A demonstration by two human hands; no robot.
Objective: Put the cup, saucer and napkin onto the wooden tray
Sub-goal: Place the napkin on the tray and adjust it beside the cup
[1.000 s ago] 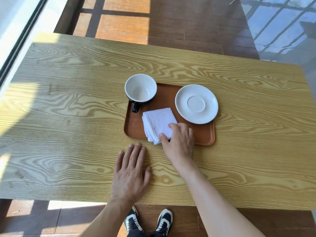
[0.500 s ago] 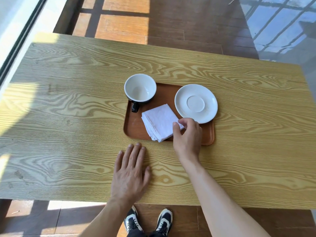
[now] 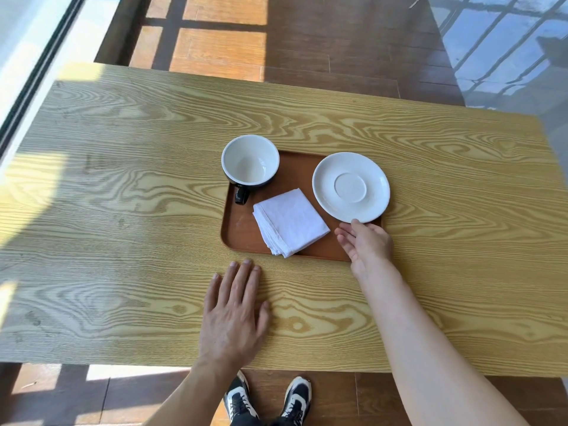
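Note:
A brown wooden tray (image 3: 242,238) lies in the middle of the table. A cup (image 3: 250,163), black outside and white inside, stands empty at the tray's far left corner, handle toward me. A white saucer (image 3: 351,187) rests on the tray's right side, overhanging its edge. A folded white napkin (image 3: 290,222) lies in the tray's near middle. My right hand (image 3: 365,242) hovers open over the tray's near right corner, one fingertip at the saucer's near rim. My left hand (image 3: 233,312) lies flat on the table, fingers spread, just in front of the tray.
The light wood-grain table (image 3: 123,210) has its near edge just above my shoes (image 3: 267,398). A dark wooden floor lies beyond the far edge. A window frame runs along the left and a glass wall stands at the upper right.
My right hand let go of the napkin, which now lies on the tray, and moved right toward the saucer's near rim. My left hand has stayed flat on the table.

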